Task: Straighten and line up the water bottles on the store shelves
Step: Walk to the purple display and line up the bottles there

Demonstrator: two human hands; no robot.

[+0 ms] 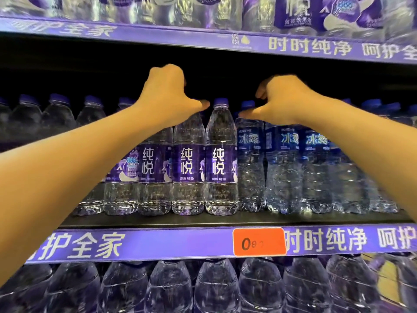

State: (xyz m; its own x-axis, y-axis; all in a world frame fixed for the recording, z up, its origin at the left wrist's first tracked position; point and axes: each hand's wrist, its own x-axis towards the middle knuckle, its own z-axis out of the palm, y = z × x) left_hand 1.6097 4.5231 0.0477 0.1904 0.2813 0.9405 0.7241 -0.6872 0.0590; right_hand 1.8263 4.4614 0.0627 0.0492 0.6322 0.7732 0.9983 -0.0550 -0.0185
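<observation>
At 6 o'clock, nearest, big bottles fill the bottom shelf under a purple rail with an orange price tag. On the middle shelf, purple-label bottles stand upright beside blue-label bottles at 3 o'clock. The left hand and right hand reach over the caps toward 12 o'clock; whether their hidden fingers grip anything I cannot tell.

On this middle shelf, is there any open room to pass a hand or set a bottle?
Open room: the dark gap above the purple-capped bottles and below the upper purple shelf strip, where both hands reach. A thin bare ledge fronts the row. Blue-labelled bottles and purple ones stand packed side by side.
</observation>
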